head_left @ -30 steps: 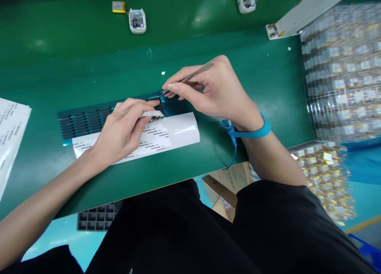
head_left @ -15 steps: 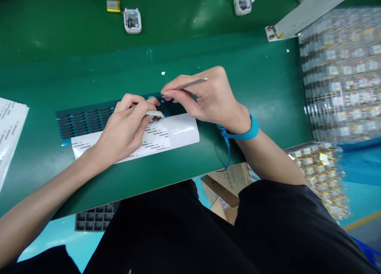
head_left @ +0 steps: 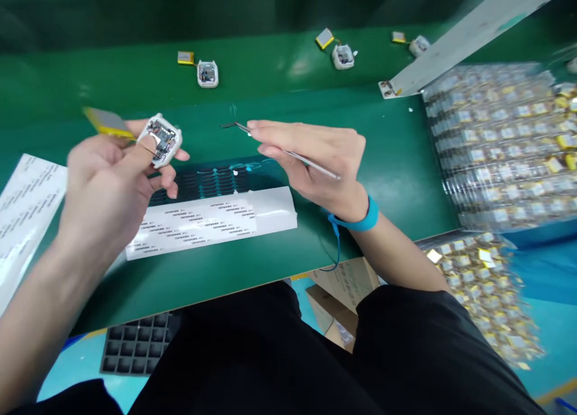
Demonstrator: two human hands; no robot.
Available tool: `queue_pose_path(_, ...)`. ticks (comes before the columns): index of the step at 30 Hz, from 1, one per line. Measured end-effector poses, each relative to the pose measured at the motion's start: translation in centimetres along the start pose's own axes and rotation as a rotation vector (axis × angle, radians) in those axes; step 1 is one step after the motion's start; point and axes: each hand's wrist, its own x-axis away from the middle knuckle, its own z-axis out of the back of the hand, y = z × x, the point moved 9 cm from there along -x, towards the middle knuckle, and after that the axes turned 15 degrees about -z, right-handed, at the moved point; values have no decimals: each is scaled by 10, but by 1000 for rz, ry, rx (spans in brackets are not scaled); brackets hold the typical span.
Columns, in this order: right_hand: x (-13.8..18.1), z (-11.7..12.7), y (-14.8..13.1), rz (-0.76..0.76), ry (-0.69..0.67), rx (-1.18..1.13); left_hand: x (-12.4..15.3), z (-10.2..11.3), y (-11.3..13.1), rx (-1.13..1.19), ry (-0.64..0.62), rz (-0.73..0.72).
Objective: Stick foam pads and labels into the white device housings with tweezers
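1. At a green bench mat (head_left: 396,151), the person's left hand (head_left: 106,181) is raised above the work, fingers closed round a small white square casing (head_left: 161,140) with its circuit board exposed; the open face looks up toward the camera, tilted, one corner pointing to the far side of the bench.
2. A flat yellow battery pack (head_left: 106,122) (blurred) juts out to the left of the casing, above the thumb; its long axis runs roughly left to right.
3. The right hand (head_left: 318,157) pinches thin steel tweezers (head_left: 288,154) between thumb and fingers; the tool's long axis runs from lower right to upper left, with the tips pointing left toward the casing but well apart from it; a dark sliver shows at the tips, too small to identify.
4. On the mat under both hands lies a dark blue sheet of small black pads in rows (head_left: 211,181); a long white strip of printed labels (head_left: 211,218) lies along its near edge.
5. A blue wrist strap (head_left: 360,218) circles the right wrist; more white casings (head_left: 208,74) sit on the far side of the bench; clear-wrapped trays of small parts (head_left: 496,139) are stacked at right; white printed sheets (head_left: 27,199) lie at left.
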Motion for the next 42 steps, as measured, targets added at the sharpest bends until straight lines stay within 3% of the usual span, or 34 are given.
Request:
queue_pose_path(2,4,-2,-5,24,20,35,-5,2,-28,159,53,259)
queue_pose_path(4,8,-3,-12,49,38,59,-7,2,-42,192,82,356)
queue_pose_path(7,12,-5,-26,84,-4,97,-6,-1,-40,220,101,262)
queue_pose_path(12,16,-15,-47,137,-187,184,11,-9,-35,275,122,158)
queue_pose_path(21,27,-31,-47,236,-90,127,25,-15,-37,293,114,102)
queue_pose_path(30,22,-30,-53,152,-274,176,26,-11,-35,213,144,53)
queue_pose_path(42,24,-31,-54,184,-305,202,25,-10,-31,173,137,-8)
